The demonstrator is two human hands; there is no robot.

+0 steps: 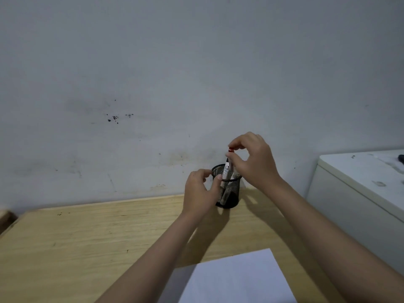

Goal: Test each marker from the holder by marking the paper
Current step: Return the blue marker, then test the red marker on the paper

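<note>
A black mesh holder point(230, 194) stands at the far edge of the wooden table point(87, 241), against the wall. My left hand point(200, 192) wraps its left side, thumb on the rim. A white marker with a red cap point(228, 166) stands upright, half inside the holder. My right hand point(254, 161) pinches its upper part from above. Other markers show faintly through the mesh. A white sheet of paper point(236, 281) lies flat near the front edge, between my forearms.
A grey wall rises directly behind the holder. A white cabinet point(358, 193) stands to the right of the table, its top higher than the tabletop. The table's left corner point(13, 219) is cut at an angle.
</note>
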